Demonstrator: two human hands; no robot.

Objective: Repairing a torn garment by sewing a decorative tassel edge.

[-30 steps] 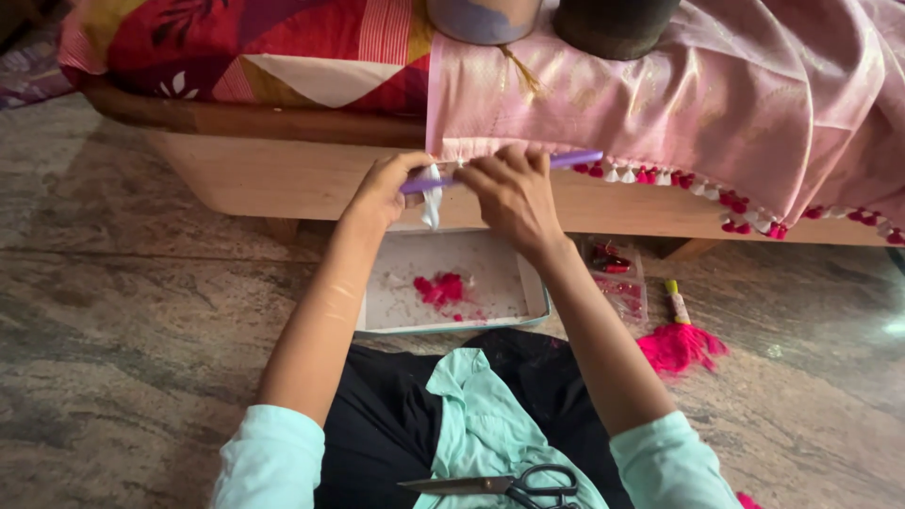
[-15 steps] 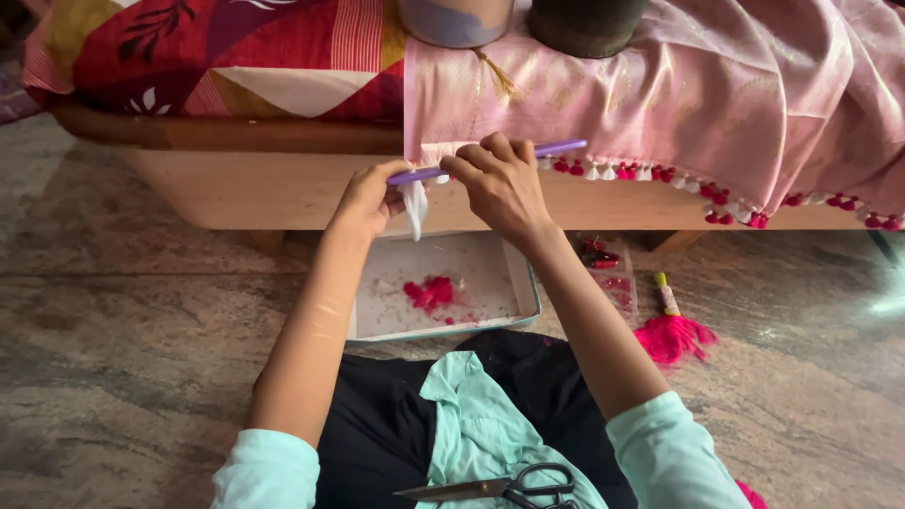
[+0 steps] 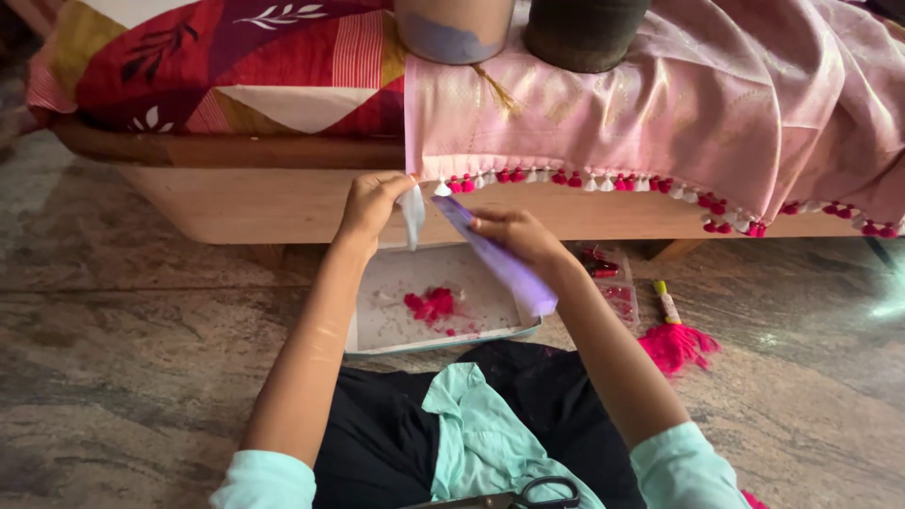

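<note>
Holding edge: left hand (image 3: 370, 203) pinches pink tasselled cloth hem (image 3: 426, 179) (keep taut).
Tool: right hand (image 3: 514, 236) grips flat lilac plastic strip (image 3: 500, 259).

Two pots (image 3: 454, 28) on the pink cloth (image 3: 660, 113) cut off by top edge; tops unseen. Scissors (image 3: 528, 495) cropped at bottom edge, blades mostly out of frame. Left hand (image 3: 372, 203) fingertips hidden behind the white scrap (image 3: 413, 212); grip unclear. Small red items in the clear box (image 3: 608, 278) too small to identify, possibly thread. Red bits in tray (image 3: 377, 330) blurred.
</note>
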